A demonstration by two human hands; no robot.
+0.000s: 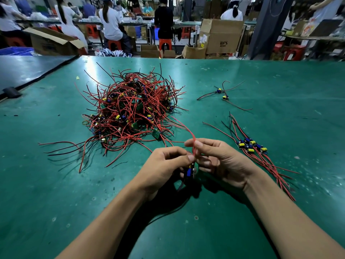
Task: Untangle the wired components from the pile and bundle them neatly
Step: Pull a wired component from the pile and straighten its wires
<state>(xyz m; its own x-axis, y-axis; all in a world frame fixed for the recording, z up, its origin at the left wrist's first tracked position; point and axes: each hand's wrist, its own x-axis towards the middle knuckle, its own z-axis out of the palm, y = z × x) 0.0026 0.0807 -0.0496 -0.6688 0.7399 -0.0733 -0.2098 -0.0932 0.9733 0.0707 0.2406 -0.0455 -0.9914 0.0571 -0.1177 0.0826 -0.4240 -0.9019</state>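
Note:
A tangled pile [130, 111] of red and black wires with small circuit boards lies on the green table [56, 184], left of centre. My left hand [164, 165] and my right hand [218, 161] meet in front of it and together pinch one wired component [190, 171]. Its blue part hangs between my palms, while its red wire [193, 144] runs up through my fingertips and back toward the pile. A sorted row of components [252, 146] with aligned wires lies to the right of my right hand.
Two separate components [222, 93] lie further back on the right. A black table [28, 70] adjoins at the far left. Beyond the table's far edge stand cardboard boxes [220, 38], red stools and several seated people working.

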